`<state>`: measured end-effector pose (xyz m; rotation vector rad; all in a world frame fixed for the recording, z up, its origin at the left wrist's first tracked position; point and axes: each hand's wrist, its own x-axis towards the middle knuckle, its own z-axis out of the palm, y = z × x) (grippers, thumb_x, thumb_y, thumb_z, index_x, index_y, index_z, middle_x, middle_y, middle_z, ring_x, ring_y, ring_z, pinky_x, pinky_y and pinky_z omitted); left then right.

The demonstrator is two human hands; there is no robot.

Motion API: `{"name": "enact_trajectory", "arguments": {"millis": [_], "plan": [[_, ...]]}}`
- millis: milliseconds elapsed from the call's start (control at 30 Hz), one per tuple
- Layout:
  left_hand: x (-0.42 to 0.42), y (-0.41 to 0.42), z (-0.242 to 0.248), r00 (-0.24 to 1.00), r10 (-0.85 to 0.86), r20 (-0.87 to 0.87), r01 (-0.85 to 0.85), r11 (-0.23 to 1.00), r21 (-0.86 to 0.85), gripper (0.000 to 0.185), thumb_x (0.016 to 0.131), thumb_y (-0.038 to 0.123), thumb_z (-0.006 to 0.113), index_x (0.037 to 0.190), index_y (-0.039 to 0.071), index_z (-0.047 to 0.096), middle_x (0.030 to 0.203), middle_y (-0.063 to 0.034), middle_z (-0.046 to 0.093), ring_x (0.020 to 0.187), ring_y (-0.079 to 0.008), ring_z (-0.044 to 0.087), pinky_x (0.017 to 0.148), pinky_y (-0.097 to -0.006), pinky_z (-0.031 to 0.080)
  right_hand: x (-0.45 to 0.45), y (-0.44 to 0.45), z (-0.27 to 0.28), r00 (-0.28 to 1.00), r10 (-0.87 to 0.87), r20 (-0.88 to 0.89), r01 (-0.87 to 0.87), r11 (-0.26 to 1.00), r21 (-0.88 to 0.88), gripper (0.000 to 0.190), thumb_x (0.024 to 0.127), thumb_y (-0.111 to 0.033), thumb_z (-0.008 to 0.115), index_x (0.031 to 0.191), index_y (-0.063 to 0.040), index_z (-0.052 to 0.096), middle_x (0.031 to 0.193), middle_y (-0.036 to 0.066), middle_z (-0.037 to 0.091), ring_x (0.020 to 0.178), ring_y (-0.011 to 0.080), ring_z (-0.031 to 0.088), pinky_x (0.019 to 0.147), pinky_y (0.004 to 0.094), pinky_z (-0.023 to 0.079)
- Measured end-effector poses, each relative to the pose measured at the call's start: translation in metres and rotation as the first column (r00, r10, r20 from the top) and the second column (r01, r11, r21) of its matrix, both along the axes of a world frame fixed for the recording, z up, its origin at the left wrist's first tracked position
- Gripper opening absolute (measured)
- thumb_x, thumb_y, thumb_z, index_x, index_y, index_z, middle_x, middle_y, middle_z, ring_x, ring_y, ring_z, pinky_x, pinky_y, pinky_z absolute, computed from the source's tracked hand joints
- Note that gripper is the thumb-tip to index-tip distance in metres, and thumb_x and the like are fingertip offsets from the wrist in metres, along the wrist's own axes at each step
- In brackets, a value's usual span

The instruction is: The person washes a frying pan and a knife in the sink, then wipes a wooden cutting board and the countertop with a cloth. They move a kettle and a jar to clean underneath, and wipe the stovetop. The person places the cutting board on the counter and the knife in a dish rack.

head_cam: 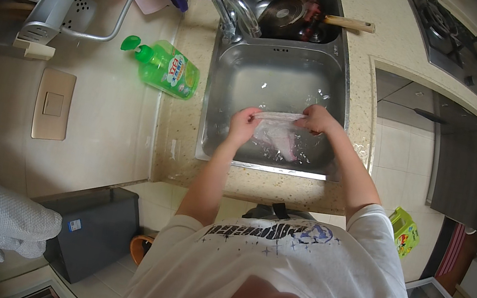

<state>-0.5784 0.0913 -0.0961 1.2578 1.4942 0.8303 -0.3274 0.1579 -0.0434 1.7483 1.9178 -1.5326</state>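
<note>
A wet white cloth with pinkish edges (280, 133) is stretched between my two hands over the larger steel sink basin (276, 63). My left hand (243, 125) grips its left upper corner, and my right hand (317, 120) pinches the right one. The cloth's upper edge runs nearly straight between them, while its lower part hangs into the water (253, 86) in the basin. My right fingertips are partly hidden behind the hand and the fabric.
A chrome faucet (237, 14) arches at the back left. In the smaller basin lies a dark frying pan (284, 17), its wooden handle (349, 23) jutting over the rim. A green dish-soap bottle (169, 68) stands left of the sink. A gas stove (455, 41) is at the far right.
</note>
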Motion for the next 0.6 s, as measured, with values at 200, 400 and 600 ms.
{"name": "enact_trajectory", "arguments": {"millis": [200,400,600], "plan": [[0.033,-0.018,0.005,0.831,-0.083,-0.551,0.258,0.934,0.248,0.044,0.074,0.012,0.074,0.115,0.004,0.059,0.119,-0.0151,0.058,0.115,-0.0293,0.051,0.097,-0.0416,0.042,-0.038,-0.031,-0.05,0.893,0.19,0.409,-0.234,0.971,0.058,0.031,0.08,-0.02,0.066,0.11,-0.009,0.068,0.115,0.011,0.065,0.107,0.0256,0.063,0.086,0.0387,0.051],[0.056,-0.022,0.013,0.957,-0.26,-0.128,0.277,0.95,0.146,0.049,0.073,0.015,0.079,0.115,0.003,0.057,0.112,-0.0094,0.062,0.105,-0.0214,0.058,0.088,-0.0346,0.047,-0.057,-0.021,-0.005,0.873,0.482,-0.075,-0.454,0.859,0.237,0.025,0.083,-0.021,0.062,0.097,-0.001,0.067,0.092,0.018,0.068,0.083,0.0306,0.067,0.068,0.0405,0.052],[0.034,-0.013,0.035,0.944,-0.018,0.331,0.08,0.981,-0.175,0.049,0.077,0.007,0.075,0.12,0.001,0.051,0.109,-0.0091,0.063,0.097,-0.0149,0.061,0.082,-0.0284,0.049,-0.04,-0.007,0.088,0.723,0.236,-0.65,-0.107,0.967,0.232,0.027,0.087,-0.028,0.063,0.09,-0.001,0.066,0.077,0.013,0.067,0.071,0.0191,0.063,0.059,0.031,0.05]]}}
